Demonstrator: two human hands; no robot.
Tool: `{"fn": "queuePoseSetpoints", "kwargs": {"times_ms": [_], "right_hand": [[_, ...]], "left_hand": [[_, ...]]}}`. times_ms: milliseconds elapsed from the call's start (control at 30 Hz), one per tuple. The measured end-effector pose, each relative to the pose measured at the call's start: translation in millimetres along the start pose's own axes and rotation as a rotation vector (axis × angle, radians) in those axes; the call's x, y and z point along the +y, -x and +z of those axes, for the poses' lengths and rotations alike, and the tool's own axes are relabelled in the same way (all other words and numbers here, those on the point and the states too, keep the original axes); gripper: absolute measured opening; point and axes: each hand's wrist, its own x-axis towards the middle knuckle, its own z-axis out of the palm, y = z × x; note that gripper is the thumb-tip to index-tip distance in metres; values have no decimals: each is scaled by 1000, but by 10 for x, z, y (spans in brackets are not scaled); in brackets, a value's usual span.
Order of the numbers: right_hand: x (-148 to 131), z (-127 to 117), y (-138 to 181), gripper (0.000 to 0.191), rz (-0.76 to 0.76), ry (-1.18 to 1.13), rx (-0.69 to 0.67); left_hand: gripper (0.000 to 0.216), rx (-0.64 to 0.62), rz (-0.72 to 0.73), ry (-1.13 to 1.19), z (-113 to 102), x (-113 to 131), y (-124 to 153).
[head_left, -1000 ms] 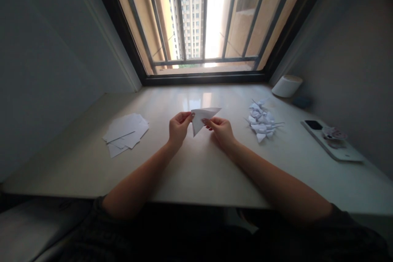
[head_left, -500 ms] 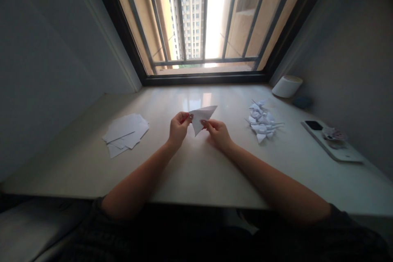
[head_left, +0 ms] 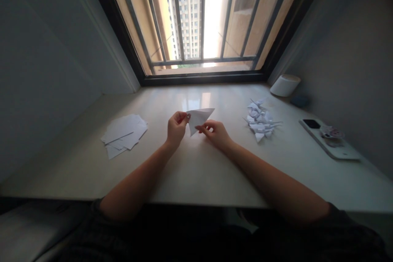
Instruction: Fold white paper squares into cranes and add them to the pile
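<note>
A white sheet folded into a triangle (head_left: 198, 118) is held just above the pale table (head_left: 196, 172), in the middle of the view. My left hand (head_left: 176, 128) pinches its left corner with fingers closed. My right hand (head_left: 215, 133) pinches the lower edge from the right, fingertips pressed together. One point of the triangle sticks out to the right, another points down between my hands.
A loose stack of flat white sheets (head_left: 123, 134) lies to the left. A heap of folded paper pieces (head_left: 260, 120) sits to the right. Further right lie a phone (head_left: 328, 144) with small items on it, a white cylinder (head_left: 285, 84) and a barred window (head_left: 202, 20) behind.
The folded triangle and both hands have drifted slightly left and down. My right hand has slid closer to the left hand along the paper's lower edge.
</note>
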Motion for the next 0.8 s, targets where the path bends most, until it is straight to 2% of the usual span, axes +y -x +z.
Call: {"fn": "queuePoseSetpoints", "kwargs": {"times_ms": [200,333,467,567,667,800], "right_hand": [[75,26,-23,35,111,-120,52],[157,42,-52,34,180,-195,75],[141,33,-52,33,161,-250,121],[98,17,-44,34,174,-307,150],[71,5,-44,35,200,-347,177],[54,1,-52,38,231,-371,178]], "left_hand": [[20,-15,73,-59,-47,-8,-46],[22,-65,73,-63,-52,23,-47],[34,-207,16,-14,-26,79,-1],[38,-310,-10,-122,-23,89,41],[36,-348,-12,-256,-37,77,68],[37,-408,-44,-285,-58,69,58]]}}
